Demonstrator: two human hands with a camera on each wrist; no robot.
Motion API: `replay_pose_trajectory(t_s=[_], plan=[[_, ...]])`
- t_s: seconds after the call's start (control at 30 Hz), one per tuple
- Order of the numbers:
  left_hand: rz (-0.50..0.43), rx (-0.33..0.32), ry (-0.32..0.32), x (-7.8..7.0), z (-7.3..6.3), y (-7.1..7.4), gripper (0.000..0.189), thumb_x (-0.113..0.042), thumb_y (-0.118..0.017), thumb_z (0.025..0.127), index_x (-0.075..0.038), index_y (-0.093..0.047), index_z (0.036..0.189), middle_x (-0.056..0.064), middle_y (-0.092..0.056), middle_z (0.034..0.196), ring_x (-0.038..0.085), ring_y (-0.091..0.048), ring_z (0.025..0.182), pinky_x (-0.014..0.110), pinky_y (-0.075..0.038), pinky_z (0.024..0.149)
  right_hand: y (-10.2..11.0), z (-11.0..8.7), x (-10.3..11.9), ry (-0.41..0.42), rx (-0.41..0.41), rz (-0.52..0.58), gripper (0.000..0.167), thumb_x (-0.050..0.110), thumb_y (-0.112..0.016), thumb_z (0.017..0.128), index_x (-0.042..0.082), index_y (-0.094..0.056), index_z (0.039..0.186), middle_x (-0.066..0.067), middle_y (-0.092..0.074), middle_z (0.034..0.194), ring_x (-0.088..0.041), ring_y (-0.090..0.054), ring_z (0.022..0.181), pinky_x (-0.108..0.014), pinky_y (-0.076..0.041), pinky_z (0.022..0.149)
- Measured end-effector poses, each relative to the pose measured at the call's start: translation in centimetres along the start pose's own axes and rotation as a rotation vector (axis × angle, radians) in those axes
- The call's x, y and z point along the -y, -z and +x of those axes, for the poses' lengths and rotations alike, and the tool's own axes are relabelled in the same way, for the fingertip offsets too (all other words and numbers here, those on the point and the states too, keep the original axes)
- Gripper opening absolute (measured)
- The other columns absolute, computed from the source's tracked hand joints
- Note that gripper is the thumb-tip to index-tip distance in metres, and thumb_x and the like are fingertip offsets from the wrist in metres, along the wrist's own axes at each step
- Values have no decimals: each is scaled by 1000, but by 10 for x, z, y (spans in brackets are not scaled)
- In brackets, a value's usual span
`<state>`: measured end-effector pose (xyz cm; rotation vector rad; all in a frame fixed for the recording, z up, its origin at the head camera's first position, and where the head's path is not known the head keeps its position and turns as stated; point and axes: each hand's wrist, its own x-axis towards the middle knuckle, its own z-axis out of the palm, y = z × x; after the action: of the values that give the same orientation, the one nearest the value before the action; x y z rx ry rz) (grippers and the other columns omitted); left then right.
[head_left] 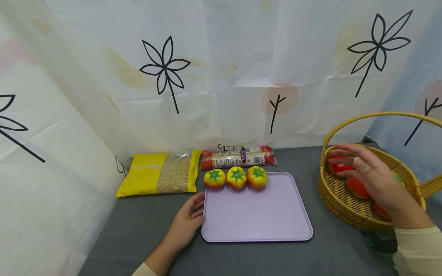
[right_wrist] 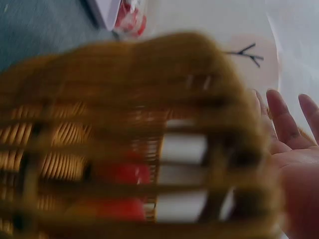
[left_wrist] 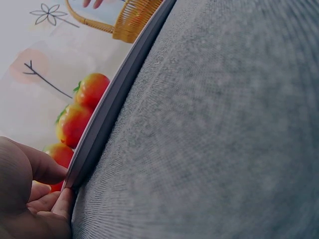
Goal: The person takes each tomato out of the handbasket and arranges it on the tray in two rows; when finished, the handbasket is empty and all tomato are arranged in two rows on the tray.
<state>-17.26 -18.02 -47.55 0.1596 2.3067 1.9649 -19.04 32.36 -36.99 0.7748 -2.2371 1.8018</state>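
Observation:
My left hand (head_left: 187, 222) holds the left edge of a lilac tray (head_left: 257, 214); in the left wrist view the thumb and fingers (left_wrist: 64, 201) pinch its rim. Three yellow-red tomatoes (head_left: 237, 178) with green tops sit in a row along the tray's far left side. My right hand (head_left: 378, 180), fingers extended and apart, hovers over a wicker basket (head_left: 340, 205) with nothing in its grasp. Inside the basket lie several red tomato-like pieces (head_left: 357, 188), partly hidden by that hand. The right wrist view looks through the blurred basket weave (right_wrist: 189, 55).
A yellow bag (head_left: 145, 174) with a see-through panel lies left of the tray. Behind the tray are red-ended packets (head_left: 224, 160) of noodle-like sticks. The basket's tall handle (head_left: 376, 114) arches above it. A patterned white cloth (head_left: 235, 84) hangs at the back.

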Motion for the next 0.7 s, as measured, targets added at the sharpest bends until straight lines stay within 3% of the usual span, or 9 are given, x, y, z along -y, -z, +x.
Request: replay_pose_trajectory(t_s=[0.27,0.5,0.7], plan=[[-1,1,2,0,0,0,67,14,-62,98,2,-45,161,20,-47,164,37,-46,150,49,-44,117,18,-14,-13,-129,-141,-263,48,11,-36,118,15,-43,165,-5,-55,149,-13,-57,127,-13,-51,94],[4,-2,0,0,0,-1,67,15,-62,98,2,-44,161,20,-47,164,37,-46,150,48,-43,117,32,-20,-27,-198,-194,-320,45,19,-36,119,22,-44,164,10,-54,143,-3,-56,123,-8,-49,90],[12,-5,-13,1,0,-1,67,15,-62,98,3,-44,161,21,-47,163,38,-46,149,47,-44,117,41,-24,-34,-196,-209,-307,42,17,-37,119,33,-47,157,15,-54,136,2,-56,117,-6,-49,86]])
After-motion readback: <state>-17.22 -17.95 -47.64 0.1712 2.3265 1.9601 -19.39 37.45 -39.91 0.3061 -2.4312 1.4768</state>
